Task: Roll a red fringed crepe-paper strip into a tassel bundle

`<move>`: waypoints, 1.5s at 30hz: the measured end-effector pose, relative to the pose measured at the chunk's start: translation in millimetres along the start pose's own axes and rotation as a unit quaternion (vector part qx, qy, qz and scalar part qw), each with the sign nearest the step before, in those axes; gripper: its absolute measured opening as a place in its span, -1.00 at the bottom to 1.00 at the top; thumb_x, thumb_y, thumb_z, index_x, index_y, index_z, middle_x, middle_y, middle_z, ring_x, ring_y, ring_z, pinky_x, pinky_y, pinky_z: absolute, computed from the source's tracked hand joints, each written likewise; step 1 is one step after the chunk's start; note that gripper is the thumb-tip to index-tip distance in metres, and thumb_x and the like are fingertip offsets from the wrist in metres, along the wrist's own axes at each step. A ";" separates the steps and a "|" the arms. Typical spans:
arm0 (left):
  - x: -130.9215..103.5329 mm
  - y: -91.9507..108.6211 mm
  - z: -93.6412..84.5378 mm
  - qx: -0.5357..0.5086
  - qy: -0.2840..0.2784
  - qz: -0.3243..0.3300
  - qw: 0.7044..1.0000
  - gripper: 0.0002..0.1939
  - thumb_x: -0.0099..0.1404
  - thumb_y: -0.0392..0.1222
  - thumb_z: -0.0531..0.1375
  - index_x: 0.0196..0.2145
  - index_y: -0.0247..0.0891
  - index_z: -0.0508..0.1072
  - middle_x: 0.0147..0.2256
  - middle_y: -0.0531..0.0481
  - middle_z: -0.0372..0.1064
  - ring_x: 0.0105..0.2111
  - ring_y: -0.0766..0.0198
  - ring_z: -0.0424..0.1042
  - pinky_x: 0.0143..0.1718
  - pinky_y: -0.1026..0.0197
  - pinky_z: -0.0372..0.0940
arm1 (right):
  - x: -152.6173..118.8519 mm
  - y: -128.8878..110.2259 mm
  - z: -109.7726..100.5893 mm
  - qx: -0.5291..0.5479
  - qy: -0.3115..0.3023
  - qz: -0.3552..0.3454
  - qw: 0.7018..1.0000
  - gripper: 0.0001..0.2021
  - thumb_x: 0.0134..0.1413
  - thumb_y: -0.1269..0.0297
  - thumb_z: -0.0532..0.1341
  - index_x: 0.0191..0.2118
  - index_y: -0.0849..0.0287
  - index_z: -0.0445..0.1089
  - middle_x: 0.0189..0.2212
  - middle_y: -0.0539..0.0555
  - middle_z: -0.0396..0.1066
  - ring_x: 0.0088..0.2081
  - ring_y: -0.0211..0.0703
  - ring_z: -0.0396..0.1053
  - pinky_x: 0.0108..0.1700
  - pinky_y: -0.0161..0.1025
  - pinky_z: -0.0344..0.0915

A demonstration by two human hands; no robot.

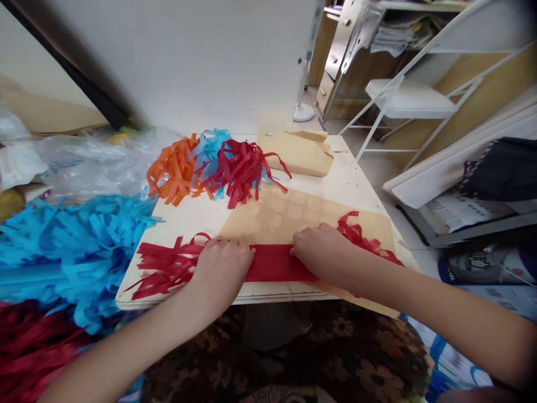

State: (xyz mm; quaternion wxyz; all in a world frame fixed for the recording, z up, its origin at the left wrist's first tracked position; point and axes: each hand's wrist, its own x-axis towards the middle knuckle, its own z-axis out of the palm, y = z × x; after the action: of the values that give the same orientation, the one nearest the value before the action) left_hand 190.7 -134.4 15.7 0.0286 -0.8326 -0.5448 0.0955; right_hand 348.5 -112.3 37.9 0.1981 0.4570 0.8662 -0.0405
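A red strip point(271, 264) lies across the lower middle of the frame, near the front edge of a pale worktop point(356, 184). Its middle is a flat, uncut band; beyond your hands, loose red fringe spreads at the left point(168, 268) and at the right point(361, 238). The work looks partway along: the fringe is already cut, while the band is not gathered into a bunch.

Your left hand point(224, 260) is curled, palm down, fingers closed over the left part of the band. Your right hand point(316, 246) is curled likewise over the right part; both seem to grip it, though your fingertips are mostly hidden.

Brown paper point(285, 212) lies partly under the strip. Above centre, bunched orange fringe point(174, 170), blue fringe point(213, 148) and crimson fringe point(245, 170) look finished, beside a folded brown packet point(300, 154). A large blue heap point(75, 235) fills the left side of the frame, with a red heap point(37, 352) at lower left. A white folding chair point(415, 101) stands at upper right.
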 end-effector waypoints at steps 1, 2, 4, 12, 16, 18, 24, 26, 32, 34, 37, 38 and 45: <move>-0.3 1.0 -0.9 0.005 0.003 -0.007 1.000 -0.67 0.21 -0.25 -0.14 -0.49 -0.40 0.35 -0.55 -0.21 0.34 -0.49 0.10 0.35 -0.50 0.15 0.15 | -0.4 -3.5 -1.2 -0.013 0.007 0.006 1.000 -0.86 -0.07 0.45 0.06 -0.49 0.28 0.35 -0.54 0.17 0.37 -0.48 -0.06 0.34 -0.48 -0.22 0.13; -0.5 2.0 -2.1 0.014 0.012 -0.014 1.000 -0.71 0.19 -0.27 -0.12 -0.47 -0.40 0.35 -0.53 -0.21 0.34 -0.48 0.09 0.35 -0.50 0.14 0.14 | -1.0 -8.2 -1.8 -0.033 0.027 0.017 0.999 -0.86 -0.08 0.48 0.06 -0.49 0.29 0.36 -0.54 0.17 0.36 -0.47 -0.07 0.33 -0.45 -0.21 0.12; -0.5 3.4 -4.3 0.038 0.058 -0.007 0.998 -0.77 0.16 -0.35 -0.10 -0.42 -0.40 0.33 -0.47 -0.20 0.33 -0.43 0.08 0.33 -0.47 0.11 0.13 | -2.8 -19.7 -0.4 -0.092 0.106 0.033 0.990 -0.83 -0.09 0.53 0.02 -0.44 0.33 0.36 -0.51 0.20 0.35 -0.41 -0.07 0.30 -0.37 -0.19 0.10; -7.7 1.1 4.5 0.071 0.151 0.137 0.976 -0.79 0.12 -0.44 -0.04 -0.44 -0.36 0.38 -0.41 -0.09 0.33 -0.33 0.13 0.26 -0.22 0.01 0.07 | -12.2 -42.7 28.6 -0.148 0.212 -0.049 0.965 -0.73 -0.03 0.61 -0.09 -0.24 0.47 0.28 -0.53 0.18 0.34 -0.50 -0.15 0.29 -0.35 -0.23 0.10; -15.5 -10.5 8.8 0.046 0.142 0.155 0.977 -0.80 0.15 -0.41 -0.01 -0.41 -0.33 0.40 -0.37 -0.07 0.36 -0.29 0.17 0.26 -0.13 -0.03 -0.01 | -22.1 -36.9 32.8 -0.114 0.208 -0.037 0.971 -0.71 0.00 0.58 -0.10 -0.14 0.52 0.19 -0.47 0.20 0.35 -0.44 -0.13 0.31 -0.31 -0.23 0.13; -18.0 -17.4 9.4 0.026 0.139 0.162 0.977 -0.78 0.18 -0.37 -0.03 -0.36 -0.27 0.40 -0.31 -0.04 0.37 -0.25 0.16 0.25 -0.12 -0.06 -0.05 | -27.9 -32.3 30.9 -0.087 0.183 -0.041 0.978 -0.72 0.00 0.57 -0.09 -0.15 0.48 0.20 -0.42 0.20 0.35 -0.39 -0.13 0.31 -0.28 -0.23 0.14; -20.2 -28.1 12.7 -0.017 0.135 0.167 0.976 -0.78 0.20 -0.24 -0.04 -0.29 -0.18 0.39 -0.21 0.03 0.36 -0.19 0.16 0.22 -0.14 -0.10 -0.07 | -37.3 -32.7 25.7 -0.036 0.178 -0.040 0.983 -0.70 -0.05 0.55 -0.01 -0.13 0.45 0.21 -0.23 0.24 0.32 -0.20 -0.11 0.27 -0.11 -0.20 0.10; -20.6 -28.6 15.4 -0.014 0.156 0.174 0.972 -0.79 0.19 -0.23 -0.01 -0.30 -0.18 0.39 -0.22 0.02 0.36 -0.20 0.16 0.22 -0.14 -0.10 -0.06 | -33.9 -46.5 28.3 -0.032 0.234 0.010 0.972 -0.67 0.00 0.50 -0.05 -0.08 0.46 0.18 -0.11 0.30 0.23 -0.08 -0.04 0.19 -0.01 -0.11 0.00; -21.9 -27.0 21.5 0.005 0.201 0.179 0.963 -0.86 0.13 -0.27 0.06 -0.41 -0.21 0.42 -0.30 0.03 0.39 -0.25 0.13 0.26 -0.18 -0.11 -0.01 | -10.3 -92.1 54.7 0.029 0.287 -0.005 0.958 -0.24 -0.04 -0.11 -0.14 0.02 0.60 0.05 0.04 0.40 0.01 0.10 0.12 -0.13 0.11 -0.01 -0.25; -21.3 -27.3 22.8 -0.003 0.207 0.178 0.962 -0.85 0.14 -0.27 0.05 -0.39 -0.21 0.41 -0.30 0.03 0.40 -0.25 0.14 0.27 -0.18 -0.13 -0.01 | -9.5 -92.9 64.7 0.035 0.282 0.015 0.959 -0.10 -0.14 -0.24 -0.16 0.02 0.65 0.03 0.04 0.44 -0.02 0.11 0.13 -0.16 0.11 -0.04 -0.24; -20.9 -29.7 22.9 -0.021 0.215 0.176 0.960 -0.84 0.15 -0.26 0.04 -0.36 -0.19 0.41 -0.30 0.03 0.40 -0.25 0.15 0.27 -0.16 -0.15 -0.03 | -19.4 -81.8 74.9 0.028 0.286 0.073 0.955 -0.04 -0.21 -0.30 -0.17 0.02 0.65 0.04 0.04 0.46 -0.02 0.10 0.13 -0.13 0.11 -0.05 -0.24; -21.5 -30.1 21.7 -0.024 0.219 0.173 0.960 -0.84 0.15 -0.25 0.04 -0.36 -0.18 0.41 -0.31 0.03 0.41 -0.25 0.16 0.27 -0.14 -0.17 -0.05 | -23.9 -77.1 76.9 0.022 0.290 0.089 0.953 -0.03 -0.22 -0.31 -0.17 0.02 0.64 0.05 0.03 0.46 -0.01 0.10 0.13 -0.12 0.11 -0.04 -0.25; -36.2 3.4 11.6 -0.035 0.305 0.160 0.938 -0.81 0.12 -0.27 -0.02 -0.39 -0.25 0.38 -0.34 -0.01 0.39 -0.26 0.18 0.28 0.00 -0.21 -0.24 | -33.3 -65.3 83.7 -0.040 0.306 0.093 0.947 -0.04 -0.28 -0.31 -0.09 -0.01 0.62 0.11 0.01 0.45 0.04 0.08 0.13 -0.07 0.11 -0.05 -0.25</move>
State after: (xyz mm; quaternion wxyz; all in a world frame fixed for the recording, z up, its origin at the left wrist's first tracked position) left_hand 177.5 -169.4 8.5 0.1482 -0.8983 -0.3729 -0.1787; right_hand 338.1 -197.0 -33.5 -0.0554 0.5173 0.8399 0.1546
